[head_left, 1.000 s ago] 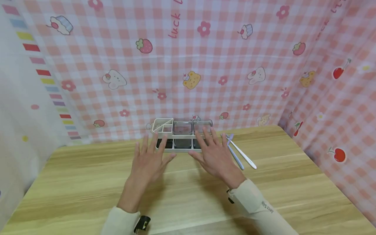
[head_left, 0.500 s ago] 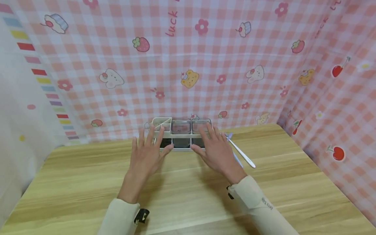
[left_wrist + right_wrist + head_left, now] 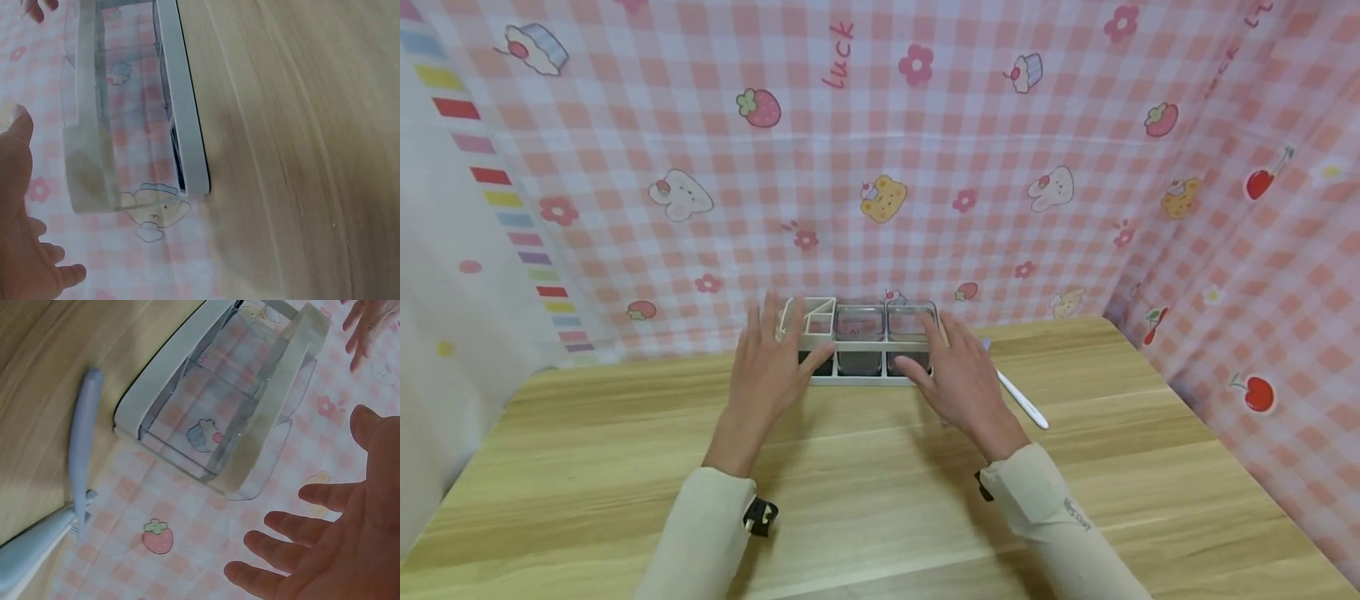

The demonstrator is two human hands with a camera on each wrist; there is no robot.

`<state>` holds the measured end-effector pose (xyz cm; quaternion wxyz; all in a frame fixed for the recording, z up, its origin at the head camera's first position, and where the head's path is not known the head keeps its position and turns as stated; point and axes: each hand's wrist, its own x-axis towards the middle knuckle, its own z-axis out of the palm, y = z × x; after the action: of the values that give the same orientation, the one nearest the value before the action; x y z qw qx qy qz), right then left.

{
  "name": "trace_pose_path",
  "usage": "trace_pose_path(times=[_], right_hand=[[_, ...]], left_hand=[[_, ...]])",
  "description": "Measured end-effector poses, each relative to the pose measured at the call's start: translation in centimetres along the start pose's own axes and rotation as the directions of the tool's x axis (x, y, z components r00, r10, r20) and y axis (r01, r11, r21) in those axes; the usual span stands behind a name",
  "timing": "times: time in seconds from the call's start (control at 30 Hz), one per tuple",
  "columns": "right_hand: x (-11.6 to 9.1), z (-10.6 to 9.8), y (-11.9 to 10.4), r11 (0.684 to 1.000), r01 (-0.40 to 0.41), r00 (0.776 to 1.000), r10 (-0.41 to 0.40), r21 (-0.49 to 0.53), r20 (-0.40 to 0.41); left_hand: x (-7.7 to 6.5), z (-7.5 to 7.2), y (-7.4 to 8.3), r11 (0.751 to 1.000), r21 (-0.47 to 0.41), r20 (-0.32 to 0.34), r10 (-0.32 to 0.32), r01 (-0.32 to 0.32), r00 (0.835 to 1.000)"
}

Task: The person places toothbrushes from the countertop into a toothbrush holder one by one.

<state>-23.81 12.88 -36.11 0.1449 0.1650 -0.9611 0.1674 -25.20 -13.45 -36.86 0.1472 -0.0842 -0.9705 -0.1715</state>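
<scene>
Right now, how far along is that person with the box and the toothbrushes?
Done: the box stands on the table. In hand: nothing is gripped; the left hand and right hand are open near its two ends. Left: perhaps taking hold of the box, and maybe putting away the purple toothbrush and white toothbrush, which both lie outside it.

Organizer (image 3: pixel 860 346) | off-white, clear bins (image 3: pixel 860 323) | 2 tiers | upright | on table (image 3: pixel 865 483)

Cream sleeves (image 3: pixel 692 533), the right one with dark lettering (image 3: pixel 1077 514); black wristbands (image 3: pixel 761 517).
</scene>
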Motion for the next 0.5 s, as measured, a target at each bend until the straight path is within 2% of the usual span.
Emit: trace_pose_path(times=[0.13, 0.23, 0.37, 0.5], right_hand=[[0.1, 0.2, 0.6, 0.997, -0.059, 0.998, 0.060, 0.048, -0.024], [0.4, 0.3, 1.0, 0.990, -0.101, 0.994, 0.104, 0.098, -0.022], [0.8, 0.4, 2.0, 0.970, -0.162, 0.987, 0.157, 0.178, 0.045], [0.9, 0.8, 3.6, 0.948, -0.216, 0.973, 0.191, 0.232, 0.125]], left_hand=[[1.2, 0.3, -0.3, 0.995, -0.095, -0.016, -0.015, 0.013, 1.000], [1.8, 0.6, -0.6, 0.981, -0.188, -0.008, -0.050, 0.048, 0.999], [2.4, 1.2, -1.0, 0.947, -0.310, 0.010, -0.080, 0.079, 0.997], [2.9, 2.1, -1.6, 0.924, -0.371, 0.018, -0.088, 0.089, 0.996]])
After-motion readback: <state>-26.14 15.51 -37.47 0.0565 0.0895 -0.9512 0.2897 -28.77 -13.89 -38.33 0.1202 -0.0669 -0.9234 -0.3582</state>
